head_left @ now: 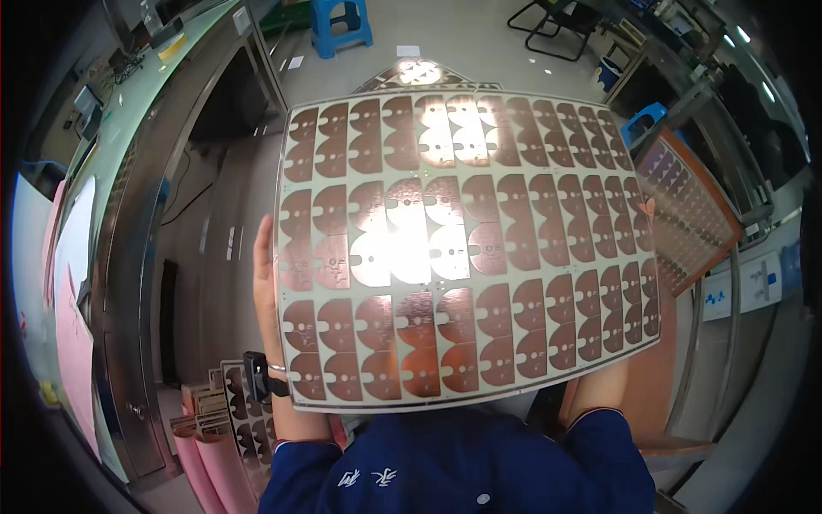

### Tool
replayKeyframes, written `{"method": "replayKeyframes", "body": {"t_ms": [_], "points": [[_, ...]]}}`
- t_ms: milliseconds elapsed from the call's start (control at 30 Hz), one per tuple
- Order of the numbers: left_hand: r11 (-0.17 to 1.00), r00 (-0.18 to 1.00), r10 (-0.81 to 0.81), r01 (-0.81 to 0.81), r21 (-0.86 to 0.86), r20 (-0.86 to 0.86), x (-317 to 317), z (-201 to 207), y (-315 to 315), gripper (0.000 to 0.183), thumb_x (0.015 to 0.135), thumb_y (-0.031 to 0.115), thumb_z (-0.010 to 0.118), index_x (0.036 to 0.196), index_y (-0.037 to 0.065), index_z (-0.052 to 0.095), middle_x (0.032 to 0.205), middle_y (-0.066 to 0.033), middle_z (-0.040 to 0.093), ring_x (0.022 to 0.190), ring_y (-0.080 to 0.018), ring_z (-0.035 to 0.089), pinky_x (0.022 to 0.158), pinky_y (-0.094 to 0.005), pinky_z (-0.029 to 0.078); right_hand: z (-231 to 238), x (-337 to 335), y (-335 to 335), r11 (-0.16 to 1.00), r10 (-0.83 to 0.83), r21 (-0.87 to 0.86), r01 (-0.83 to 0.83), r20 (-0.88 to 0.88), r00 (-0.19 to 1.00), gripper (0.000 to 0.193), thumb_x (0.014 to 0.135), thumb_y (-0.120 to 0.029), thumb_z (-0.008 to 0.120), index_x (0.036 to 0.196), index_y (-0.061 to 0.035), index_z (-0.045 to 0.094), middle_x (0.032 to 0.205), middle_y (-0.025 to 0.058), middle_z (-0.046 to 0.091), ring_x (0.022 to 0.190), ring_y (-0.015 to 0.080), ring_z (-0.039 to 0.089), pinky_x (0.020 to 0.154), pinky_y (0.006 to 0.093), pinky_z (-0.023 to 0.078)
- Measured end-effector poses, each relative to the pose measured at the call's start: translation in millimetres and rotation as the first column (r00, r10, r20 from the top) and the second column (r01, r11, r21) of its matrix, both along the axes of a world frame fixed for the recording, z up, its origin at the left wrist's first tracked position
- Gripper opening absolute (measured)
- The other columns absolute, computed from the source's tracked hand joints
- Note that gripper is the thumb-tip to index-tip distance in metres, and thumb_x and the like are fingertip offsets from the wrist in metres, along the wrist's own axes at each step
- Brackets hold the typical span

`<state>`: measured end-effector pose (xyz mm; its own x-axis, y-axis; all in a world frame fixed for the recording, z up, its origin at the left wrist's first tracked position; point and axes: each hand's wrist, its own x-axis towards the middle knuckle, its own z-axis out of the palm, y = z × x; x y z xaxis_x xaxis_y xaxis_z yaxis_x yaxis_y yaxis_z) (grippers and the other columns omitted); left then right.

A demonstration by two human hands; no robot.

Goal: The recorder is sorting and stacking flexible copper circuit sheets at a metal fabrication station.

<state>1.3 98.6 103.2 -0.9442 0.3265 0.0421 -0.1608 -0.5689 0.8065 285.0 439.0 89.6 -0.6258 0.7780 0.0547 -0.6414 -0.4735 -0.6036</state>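
Note:
A large copper-patterned circuit board panel (pixel 507 218) is held up in front of me, its face covered in rows of rounded copper shapes on a pale base. Bright light glares off its middle and top. My left hand (pixel 265 278) grips the panel's left edge, fingers along the side and partly behind it. On the opposite edge, only a bit of my right hand (pixel 648 207) shows; the panel hides the rest. Past the far edge, part of another patterned panel (pixel 377 83) peeks out. A dark watch-like band (pixel 257 377) is on my left wrist.
A long green-topped bench (pixel 107 128) runs along the left. Pink rolls (pixel 218 467) and smaller patterned boards (pixel 240 407) stand at lower left. An orange-framed panel (pixel 685 210) leans at right. Farther off are a blue stool (pixel 341 30) and a black chair (pixel 556 26).

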Motion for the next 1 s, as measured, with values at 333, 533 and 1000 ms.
{"method": "replayKeyframes", "body": {"t_ms": [333, 533, 1000], "points": [[0.909, 0.902, -0.368, 0.298, 0.292, 0.226, 4, -17, -20, 0.049, 0.094, 0.013, 0.043, 0.137, -0.002, 0.026, 0.134, -0.0145, 0.042, 0.118, -0.0203, 0.048, 0.099, -0.0308, 0.043, -31, 10, -31, 0.998, 0.043, -0.044, -0.041, 0.037, 0.998, 0.042, 0.098, -0.030, 0.034, 0.128, -0.0015, 0.043, 0.132, 0.0124, 0.045, 0.120, 0.0242, 0.043, 0.103, 0.0396, 0.034], [0.870, 0.875, -0.442, 0.365, 0.330, 0.199, 11, -28, -26, 0.053, 0.092, 0.009, 0.047, 0.140, 0.004, 0.025, 0.135, -0.0126, 0.040, 0.118, -0.0188, 0.048, 0.098, -0.0327, 0.044, -37, 28, -27, 0.996, 0.088, -0.010, -0.088, -0.023, 0.996, 0.044, 0.098, -0.031, 0.033, 0.130, -0.0011, 0.042, 0.134, 0.0133, 0.043, 0.122, 0.0255, 0.041, 0.104, 0.0403, 0.032], [0.978, 0.980, -0.197, 0.196, 0.076, 0.008, 91, 6, -46, 0.051, 0.094, 0.012, 0.043, 0.141, 0.005, 0.025, 0.138, -0.0102, 0.038, 0.127, -0.0184, 0.037, 0.104, -0.0321, 0.031, -39, 134, -49, 0.997, 0.011, -0.070, -0.024, -0.181, 0.983, 0.043, 0.098, -0.023, 0.036, 0.135, 0.0002, 0.033, 0.138, 0.0176, 0.037, 0.127, 0.0287, 0.037, 0.106, 0.0470, 0.032]]}}
